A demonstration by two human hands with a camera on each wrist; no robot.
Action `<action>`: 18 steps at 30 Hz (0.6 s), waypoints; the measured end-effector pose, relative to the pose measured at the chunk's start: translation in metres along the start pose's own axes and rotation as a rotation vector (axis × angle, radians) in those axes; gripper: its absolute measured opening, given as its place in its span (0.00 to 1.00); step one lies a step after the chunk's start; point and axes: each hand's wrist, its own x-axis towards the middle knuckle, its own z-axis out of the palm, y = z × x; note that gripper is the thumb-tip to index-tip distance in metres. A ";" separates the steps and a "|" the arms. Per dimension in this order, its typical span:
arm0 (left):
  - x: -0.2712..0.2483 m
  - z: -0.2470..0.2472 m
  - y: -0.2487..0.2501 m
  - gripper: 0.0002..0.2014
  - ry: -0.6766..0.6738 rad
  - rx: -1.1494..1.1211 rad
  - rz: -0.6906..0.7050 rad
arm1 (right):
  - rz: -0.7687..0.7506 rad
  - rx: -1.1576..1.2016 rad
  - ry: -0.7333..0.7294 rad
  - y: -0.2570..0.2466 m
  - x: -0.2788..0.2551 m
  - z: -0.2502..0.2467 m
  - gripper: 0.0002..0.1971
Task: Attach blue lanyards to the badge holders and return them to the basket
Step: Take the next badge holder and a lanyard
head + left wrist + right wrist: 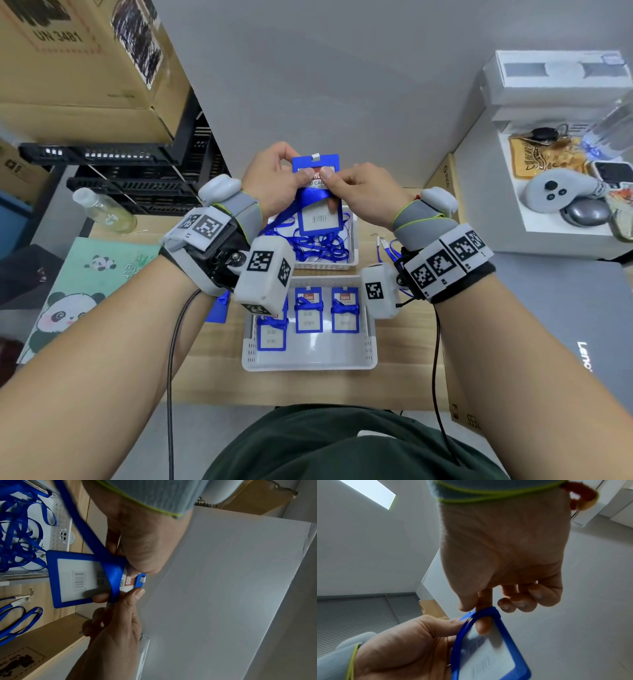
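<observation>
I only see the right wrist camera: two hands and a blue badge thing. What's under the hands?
Observer: A white basket of loose blue lanyards, right below the badge holder.
Operator: Are any badges finished?
Observer: Three wrapped badges lie in a nearer basket.
Operator: What is the ribbon doing on the front?
Observer: It crosses the holder's face, pinched by the left hand and right hand.
Operator: Any ribbons left out?
Observer: Yes, spare lanyards lie on the wooden table.

Glossy plastic badge holder (315,202); smooth, seemingly woven lanyard (313,197); perforated plastic basket (310,363).
</observation>
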 end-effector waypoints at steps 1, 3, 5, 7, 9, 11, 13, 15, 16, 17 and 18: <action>0.000 0.001 -0.001 0.11 -0.001 0.007 0.005 | 0.005 -0.012 -0.004 -0.001 0.000 -0.001 0.33; 0.000 0.002 -0.001 0.10 -0.003 0.009 0.018 | 0.013 -0.019 -0.020 -0.003 0.000 -0.002 0.33; 0.002 0.004 -0.002 0.09 0.012 0.029 0.024 | 0.001 0.006 -0.029 -0.004 0.000 -0.001 0.32; 0.007 0.004 -0.007 0.08 0.013 0.046 0.020 | -0.008 0.032 -0.029 -0.006 -0.001 0.000 0.30; 0.008 0.002 -0.008 0.08 0.039 0.061 0.018 | 0.015 0.030 -0.043 -0.005 -0.002 0.001 0.30; 0.007 -0.003 -0.005 0.08 0.073 0.051 0.015 | 0.080 0.020 -0.074 -0.001 -0.003 0.000 0.31; 0.008 -0.008 -0.002 0.11 0.094 0.037 0.008 | 0.142 0.017 -0.114 0.007 -0.005 0.000 0.30; 0.009 -0.012 -0.001 0.12 0.088 0.029 0.013 | 0.204 0.038 -0.165 0.017 -0.007 0.000 0.30; 0.009 -0.013 0.000 0.12 0.077 0.030 0.018 | 0.236 0.046 -0.187 0.020 -0.007 0.001 0.29; 0.009 -0.012 0.001 0.12 0.053 0.024 0.024 | 0.267 0.038 -0.204 0.023 -0.009 0.001 0.29; 0.008 -0.012 0.001 0.12 0.016 0.012 0.028 | 0.289 0.013 -0.219 0.024 -0.009 0.001 0.28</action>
